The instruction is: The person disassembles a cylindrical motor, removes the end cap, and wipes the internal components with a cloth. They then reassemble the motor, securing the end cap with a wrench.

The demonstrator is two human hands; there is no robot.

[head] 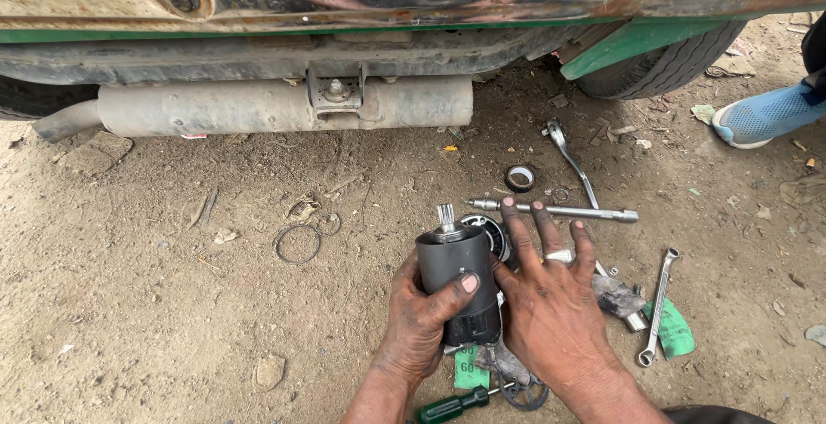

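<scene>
Low in the middle of the frame, the left hand (422,316) wraps around a dark cylindrical motor housing (460,282), thumb pressed across its front, holding it upright just above the dirt ground (155,286). A short splined shaft (446,215) sticks out of the top. The right hand (546,291) lies flat against the housing's right side, fingers spread and pointing up; it steadies rather than pinches.

Both hands look greasy and dusty, so the smooth housing could slip through the left hand's grip and drop; the shaft end or casing could take a knock on the hard ground. The loose soil is the larger risk, in my judgement: grit could get into the open end or onto the splines if the part tips or is set down.

Small things lie scattered close by. A thin ring (298,243) sits to the left, a roll of black tape (520,178) above, a long socket bar (559,211) just behind the fingers, a spanner (658,304) to the right, and a green-handled screwdriver (452,407) at the bottom edge. Any of them could be nudged and buried in dust. A muffler (275,106) hangs under the vehicle across the top, and another person's blue shoe (761,116) stands at the upper right, near enough to tread on the tools.
</scene>
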